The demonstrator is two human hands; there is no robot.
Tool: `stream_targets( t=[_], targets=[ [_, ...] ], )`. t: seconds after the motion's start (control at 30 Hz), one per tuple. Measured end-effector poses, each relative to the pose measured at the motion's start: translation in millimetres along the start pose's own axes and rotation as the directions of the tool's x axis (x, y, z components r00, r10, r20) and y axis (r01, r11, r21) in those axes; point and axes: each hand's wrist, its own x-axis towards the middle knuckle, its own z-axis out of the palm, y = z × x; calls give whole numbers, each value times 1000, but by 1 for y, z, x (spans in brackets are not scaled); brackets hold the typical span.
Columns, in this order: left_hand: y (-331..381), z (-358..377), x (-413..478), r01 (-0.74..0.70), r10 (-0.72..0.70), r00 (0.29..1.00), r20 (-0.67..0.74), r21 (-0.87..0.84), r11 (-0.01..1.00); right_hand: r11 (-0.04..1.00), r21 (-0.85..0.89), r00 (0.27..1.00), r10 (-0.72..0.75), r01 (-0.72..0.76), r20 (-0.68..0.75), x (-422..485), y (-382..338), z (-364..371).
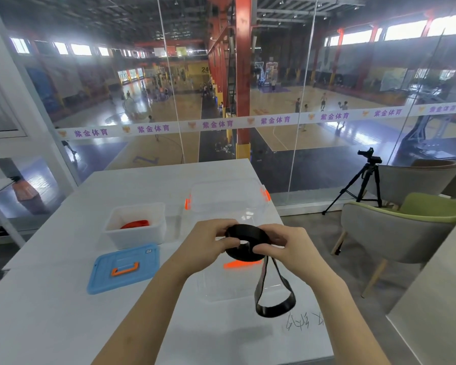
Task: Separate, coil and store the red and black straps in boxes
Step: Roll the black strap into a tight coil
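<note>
A black strap [248, 242] is wound into a coil that I hold above the white table [50, 299]. My left hand [211, 242] grips the coil's left side. My right hand [284, 246] pinches its right side. A loose loop of the same strap hangs down from the coil to the table at the right. A coiled red strap [135, 224] lies inside the white box [136, 225] at the left. A clear box [229, 280] with orange latches stands under my hands.
A blue lid [124, 268] with an orange handle lies flat before the white box. A clear lid [228, 197] with orange clips sits farther back. Chairs [395, 233] and a tripod [363, 180] stand to the right of the table. A glass wall lies beyond.
</note>
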Motion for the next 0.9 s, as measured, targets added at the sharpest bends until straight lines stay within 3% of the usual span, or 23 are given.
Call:
stream_targets(
  t=[0.07, 0.2, 0.47, 0.77, 0.9],
  targets=[
    [2, -2, -4, 41, -41, 999, 3, -146, 988, 999, 44, 999, 8, -6, -38, -3, 2, -3],
    [3, 0, -8, 66, -61, 998, 26, -229, 971, 1000, 23, 997, -3, 5, -73, -6, 1, -6],
    [5, 2, -3, 20, -19, 999, 36, -41, 999, 995, -99, 1000, -4, 7, 30, -3, -3, -8],
    [4, 4, -5, 58, -75, 997, -27, -405, 912, 995, 94, 999, 31, -29, -17, -10, 0, -14],
    [-2, 5, -2, 85, -83, 996, 22, -220, 972, 997, -30, 998, 66, -66, 3, -9, -2, -17]
  ],
)
